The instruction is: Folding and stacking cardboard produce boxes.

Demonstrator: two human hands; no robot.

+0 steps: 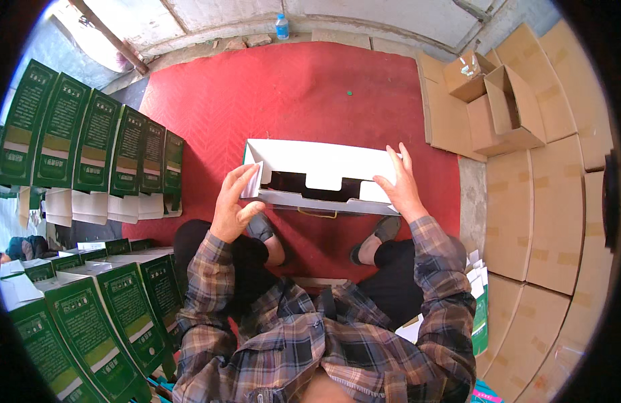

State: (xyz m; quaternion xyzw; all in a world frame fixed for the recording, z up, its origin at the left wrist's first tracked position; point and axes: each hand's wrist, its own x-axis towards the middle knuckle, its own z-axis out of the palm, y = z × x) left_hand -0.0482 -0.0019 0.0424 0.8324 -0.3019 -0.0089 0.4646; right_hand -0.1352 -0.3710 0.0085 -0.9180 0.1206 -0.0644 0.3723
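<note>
Above my knees I hold a white-sided carton (283,156) with its top open and flaps up. A notched tab hangs into its dark inside, and a thin cord handle (317,214) shows along its near side. My left hand (231,203) grips the left end, fingers over the folded side flap (253,181) and thumb pointing out toward the near edge. My right hand (402,188) holds the right end, fingers pointing away from me and thumb on the inner flap. The carton's underside is hidden.
Green printed cartons (95,138) stand in rows at left, with more (89,322) nearer me. Brown cardboard boxes (505,221) are stacked along the right, some open-topped (515,101). A red mat (310,94) covers the floor. A blue bottle (281,27) stands by the far wall.
</note>
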